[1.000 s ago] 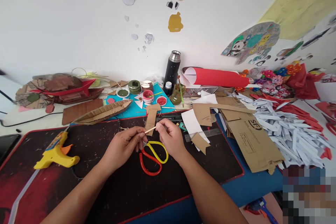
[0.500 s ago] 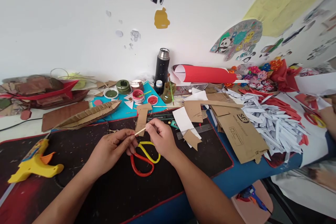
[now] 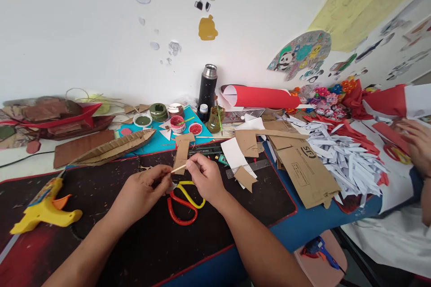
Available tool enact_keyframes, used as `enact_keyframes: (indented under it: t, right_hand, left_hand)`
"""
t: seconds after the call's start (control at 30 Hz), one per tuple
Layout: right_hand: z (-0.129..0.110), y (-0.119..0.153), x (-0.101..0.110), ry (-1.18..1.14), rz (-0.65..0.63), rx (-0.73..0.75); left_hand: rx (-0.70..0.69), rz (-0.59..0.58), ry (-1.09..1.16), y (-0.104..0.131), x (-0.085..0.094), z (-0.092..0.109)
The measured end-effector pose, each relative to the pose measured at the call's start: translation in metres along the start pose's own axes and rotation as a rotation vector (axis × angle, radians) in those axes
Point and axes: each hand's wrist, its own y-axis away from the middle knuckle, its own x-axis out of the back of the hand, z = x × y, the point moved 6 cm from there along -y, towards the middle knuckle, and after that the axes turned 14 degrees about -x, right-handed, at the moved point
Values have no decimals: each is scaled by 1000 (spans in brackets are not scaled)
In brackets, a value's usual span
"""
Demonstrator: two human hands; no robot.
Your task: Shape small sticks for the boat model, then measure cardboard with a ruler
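Between my two hands runs a thin pale wooden stick (image 3: 178,168), raised over the dark mat. My left hand (image 3: 146,190) pinches its left end, and my right hand (image 3: 205,177) grips the right end between thumb and fingers. Just below lie scissors (image 3: 183,210) with one red and one yellow handle loop; their blades are mostly hidden by my left hand. Behind the stick is a strip of brown cardboard (image 3: 182,150). A cardboard boat hull (image 3: 114,147) rests beyond my left hand.
A yellow glue gun (image 3: 43,206) lies at left. Open paint pots (image 3: 177,123) and a black flask (image 3: 208,85) stand at the back. On the right are flattened cardboard (image 3: 303,170), piled folded white paper (image 3: 343,157) and another person's hand (image 3: 415,139).
My hands keep hold of the stick and have barely moved; my left fingers have shifted slightly. At right, the other person's hands have moved and a red-and-white sheet shows there.
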Motion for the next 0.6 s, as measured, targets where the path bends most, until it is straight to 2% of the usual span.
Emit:
enact_keyframes:
  t: [0.17,0.23,0.3,0.37,0.47,0.6]
  right_hand:
    - [0,1,1,33,13,13]
    - [0,1,1,60,23,26]
    - [1,1,1,73,32,35]
    - [3,1,2,47,28,32]
    - [6,2,0,-25,1,17]
    - [7,5,-3,-103,-57,-14]
  left_hand:
    - [-100,8,-257,2,-4,-2]
    - [-99,8,-334,2,-5,-2]
    - [-62,13,-309,2,-4,-2]
    - [8,3,-122,1,-4,-2]
    - [143,-4,284,-1,-8,0]
    - [263,115,585,-3,-6,-4]
